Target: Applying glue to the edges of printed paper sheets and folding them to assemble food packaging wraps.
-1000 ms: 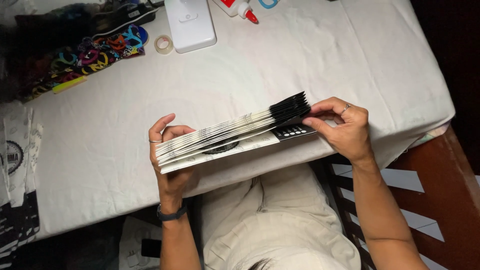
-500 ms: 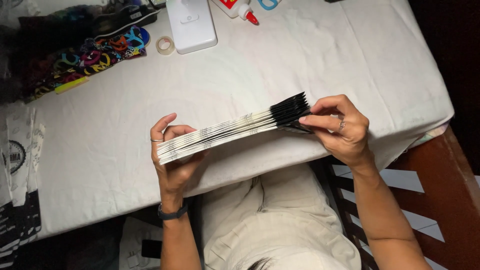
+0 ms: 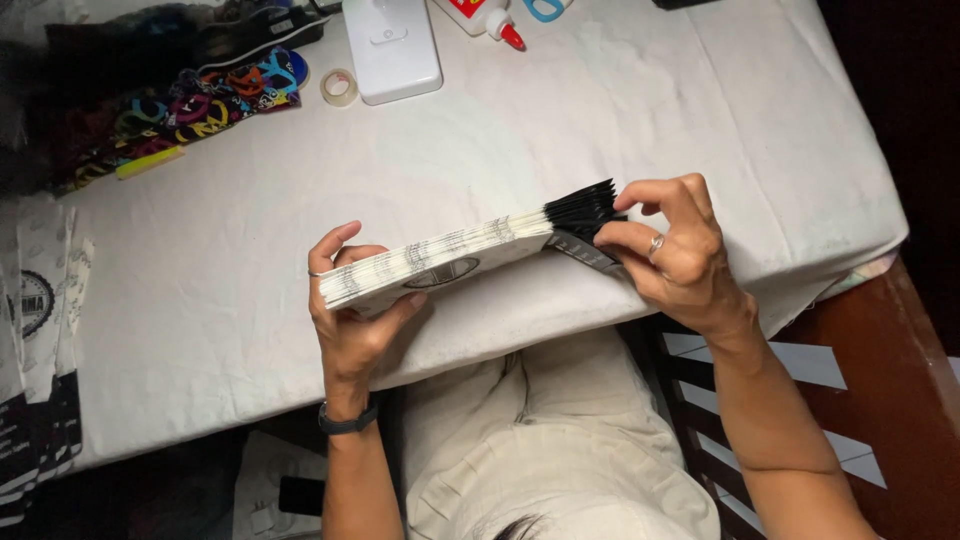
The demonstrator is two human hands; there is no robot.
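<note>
Paper stack sits over the table near edge at 6 o'clock, squaring step I'd say: my left hand grips the white end, right hand pinches the black end; next needs even pressure.

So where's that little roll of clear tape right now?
In the head view, the tape roll lies near the table's far edge, top left of centre, just left of the white box and right of the colourful patterned fabric.

Bare forearms, a dark band on the left wrist, a ring on the right hand, pale trousers.
</note>
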